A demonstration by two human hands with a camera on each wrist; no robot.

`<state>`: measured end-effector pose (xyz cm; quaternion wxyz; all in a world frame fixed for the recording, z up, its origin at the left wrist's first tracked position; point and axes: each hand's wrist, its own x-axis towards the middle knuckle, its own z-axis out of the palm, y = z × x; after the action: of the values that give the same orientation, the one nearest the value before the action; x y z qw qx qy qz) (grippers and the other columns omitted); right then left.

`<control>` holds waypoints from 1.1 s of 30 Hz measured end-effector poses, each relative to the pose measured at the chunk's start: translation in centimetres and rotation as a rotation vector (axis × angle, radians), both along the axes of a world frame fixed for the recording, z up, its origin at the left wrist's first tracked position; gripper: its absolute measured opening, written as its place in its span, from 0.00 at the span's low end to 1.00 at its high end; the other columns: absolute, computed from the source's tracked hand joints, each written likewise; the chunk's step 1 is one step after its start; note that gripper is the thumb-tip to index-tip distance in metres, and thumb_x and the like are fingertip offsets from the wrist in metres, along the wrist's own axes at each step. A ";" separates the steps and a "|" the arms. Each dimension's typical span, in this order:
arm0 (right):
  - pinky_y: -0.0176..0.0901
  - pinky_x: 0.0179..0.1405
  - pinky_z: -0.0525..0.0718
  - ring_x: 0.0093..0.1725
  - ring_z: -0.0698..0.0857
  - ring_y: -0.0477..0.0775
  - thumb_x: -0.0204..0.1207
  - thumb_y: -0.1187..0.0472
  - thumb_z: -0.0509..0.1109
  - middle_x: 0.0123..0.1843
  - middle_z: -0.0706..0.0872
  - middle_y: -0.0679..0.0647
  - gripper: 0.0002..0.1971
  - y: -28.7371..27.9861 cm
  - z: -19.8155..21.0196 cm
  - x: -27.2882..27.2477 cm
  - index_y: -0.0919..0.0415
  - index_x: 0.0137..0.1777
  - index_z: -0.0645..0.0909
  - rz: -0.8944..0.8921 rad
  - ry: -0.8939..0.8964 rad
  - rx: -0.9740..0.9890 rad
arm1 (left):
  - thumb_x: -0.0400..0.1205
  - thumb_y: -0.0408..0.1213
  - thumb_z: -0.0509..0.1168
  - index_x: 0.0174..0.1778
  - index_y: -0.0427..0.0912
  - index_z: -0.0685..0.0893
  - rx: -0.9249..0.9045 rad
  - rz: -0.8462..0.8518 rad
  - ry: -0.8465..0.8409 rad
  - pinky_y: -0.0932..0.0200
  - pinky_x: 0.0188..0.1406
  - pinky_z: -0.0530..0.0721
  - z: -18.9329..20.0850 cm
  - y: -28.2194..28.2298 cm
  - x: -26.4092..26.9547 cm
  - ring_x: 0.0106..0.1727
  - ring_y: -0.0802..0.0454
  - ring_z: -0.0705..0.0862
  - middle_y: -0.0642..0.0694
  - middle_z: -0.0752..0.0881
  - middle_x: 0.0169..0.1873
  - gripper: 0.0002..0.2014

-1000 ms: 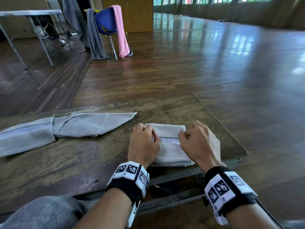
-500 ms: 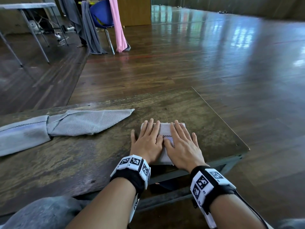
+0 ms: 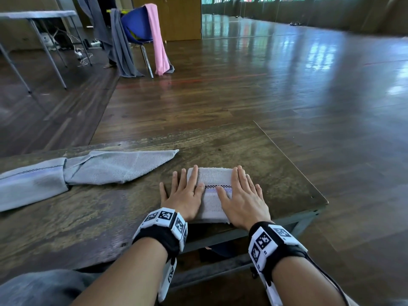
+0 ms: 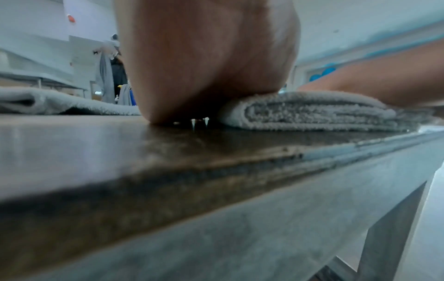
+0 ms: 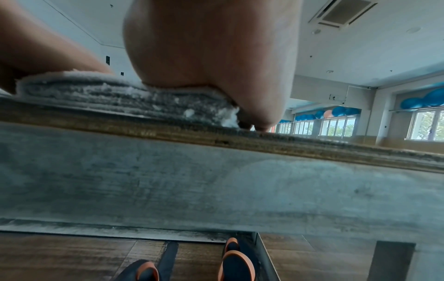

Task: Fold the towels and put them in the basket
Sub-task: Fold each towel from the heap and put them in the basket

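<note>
A small white towel [image 3: 213, 191], folded into a thick pad with a checked stripe, lies near the front right corner of the wooden table [image 3: 88, 217]. My left hand [image 3: 184, 192] lies flat on its left side, fingers straight, partly on the table. My right hand [image 3: 242, 195] presses flat on its right side. In the left wrist view the folded towel [image 4: 307, 112] shows its stacked layers beside my palm. The right wrist view shows the folded towel [image 5: 115, 95] under my palm at the table's front edge. A grey towel [image 3: 88, 171] lies loosely bunched to the left. No basket is in view.
The table's right edge [image 3: 291, 162] and front edge are close to the white towel. On the floor beyond stand a blue chair [image 3: 136, 25] draped with grey and pink cloths and a folding table [image 3: 37, 16]. My shoes [image 5: 235, 266] show under the table.
A second ago both hands gripped the white towel's edges with curled fingers. They then flattened on it close together, and have now slid apart to its left and right sides.
</note>
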<state>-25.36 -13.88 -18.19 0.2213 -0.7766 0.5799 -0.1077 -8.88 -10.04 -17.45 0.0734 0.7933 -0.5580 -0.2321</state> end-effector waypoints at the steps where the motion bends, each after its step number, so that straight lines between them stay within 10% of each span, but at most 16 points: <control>1: 0.53 0.89 0.38 0.90 0.39 0.46 0.85 0.33 0.45 0.91 0.36 0.43 0.41 0.1 0.0 0.0 0.51 0.90 0.35 -0.003 0.000 0.003 | 0.87 0.62 0.33 0.82 0.70 0.30 0.003 0.002 0.001 0.36 0.81 0.25 0.1 0.2 0.0 0.84 0.52 0.26 0.55 0.32 0.86 0.28; 20: 0.50 0.88 0.37 0.89 0.35 0.47 0.83 0.30 0.47 0.91 0.34 0.51 0.43 0.1 -0.6 -0.6 0.49 0.90 0.33 -0.054 -0.020 0.020 | 0.90 0.56 0.39 0.88 0.51 0.45 -0.057 0.107 0.128 0.41 0.83 0.27 0.2 -0.3 0.6 0.86 0.57 0.33 0.55 0.39 0.87 0.31; 25: 0.52 0.88 0.36 0.89 0.35 0.48 0.82 0.31 0.48 0.91 0.36 0.50 0.42 0.3 -0.1 -0.8 0.45 0.89 0.34 -0.047 -0.041 0.066 | 0.81 0.60 0.62 0.82 0.42 0.66 -0.099 0.159 0.205 0.42 0.85 0.45 1.9 0.0 1.1 0.87 0.50 0.55 0.48 0.59 0.86 0.37; 28: 0.53 0.88 0.35 0.89 0.35 0.47 0.83 0.31 0.48 0.92 0.37 0.48 0.42 1.1 0.5 -1.1 0.45 0.89 0.32 -0.043 -0.085 0.112 | 0.73 0.47 0.74 0.47 0.32 0.85 -0.233 0.230 0.260 0.50 0.56 0.84 3.4 0.4 0.7 0.52 0.46 0.85 0.41 0.85 0.55 0.19; 30: 0.53 0.88 0.37 0.90 0.39 0.48 0.83 0.31 0.47 0.92 0.41 0.48 0.42 1.7 1.3 -1.4 0.47 0.89 0.32 -0.069 -0.170 0.155 | 0.72 0.42 0.73 0.35 0.36 0.79 -0.311 0.245 0.332 0.59 0.30 0.77 4.8 1.2 0.1 0.32 0.51 0.80 0.44 0.82 0.33 0.13; 33: 0.59 0.87 0.55 0.88 0.58 0.59 0.82 0.30 0.49 0.90 0.60 0.55 0.43 2.3 3.0 -1.4 0.51 0.89 0.39 -0.142 -0.288 0.197 | 0.74 0.42 0.70 0.33 0.41 0.74 -0.400 0.222 0.444 0.65 0.19 0.66 7.6 2.2 -0.5 0.23 0.55 0.72 0.45 0.73 0.25 0.12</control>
<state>-26.75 -11.55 -15.14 0.3686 -0.6849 0.6034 -0.1759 -9.41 -7.79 -9.87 0.3728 0.7492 -0.4729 -0.2760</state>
